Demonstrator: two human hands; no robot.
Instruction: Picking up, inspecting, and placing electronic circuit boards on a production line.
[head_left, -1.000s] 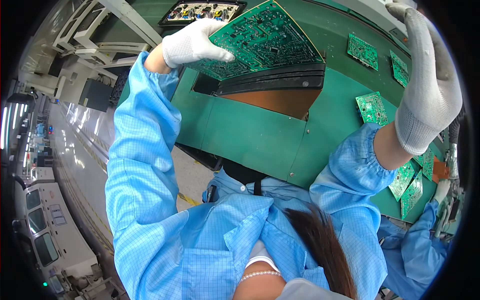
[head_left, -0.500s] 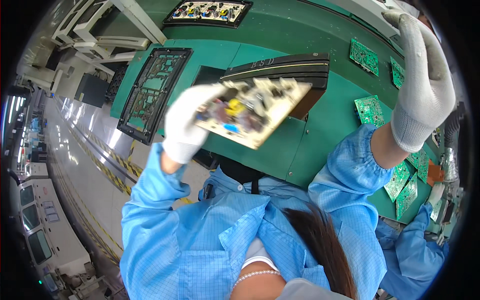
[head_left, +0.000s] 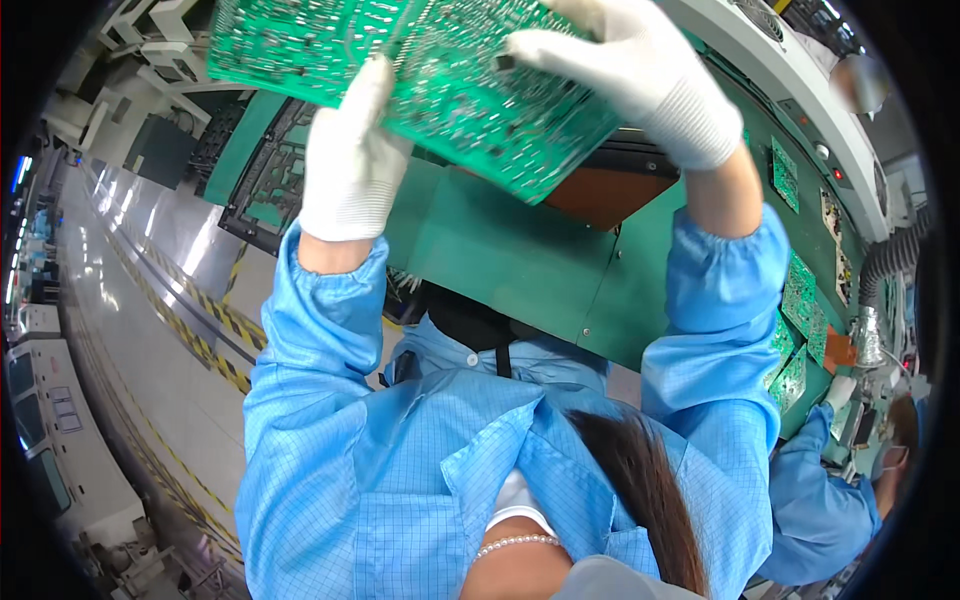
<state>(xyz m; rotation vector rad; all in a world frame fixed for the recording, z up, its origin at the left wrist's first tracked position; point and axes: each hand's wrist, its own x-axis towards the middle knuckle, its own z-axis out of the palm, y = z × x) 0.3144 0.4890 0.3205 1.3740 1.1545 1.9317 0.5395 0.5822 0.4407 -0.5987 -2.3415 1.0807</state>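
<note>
I've got the green circuit board (head_left: 420, 80) lifted clear above the green workbench (head_left: 520, 270), solder side facing me, left hand (head_left: 350, 165) gripping its near edge, right hand (head_left: 640, 75) clamped on top, so it's picked up, not yet set down anywhere.

Green circuit board (head_left: 440, 70) speckled with silver solder dots, white knit gloves on both hands, light-blue gridded smock sleeves (head_left: 330, 330), green desk (head_left: 520, 260), yellow-black striped floor tape (head_left: 190, 330) at left.
</note>
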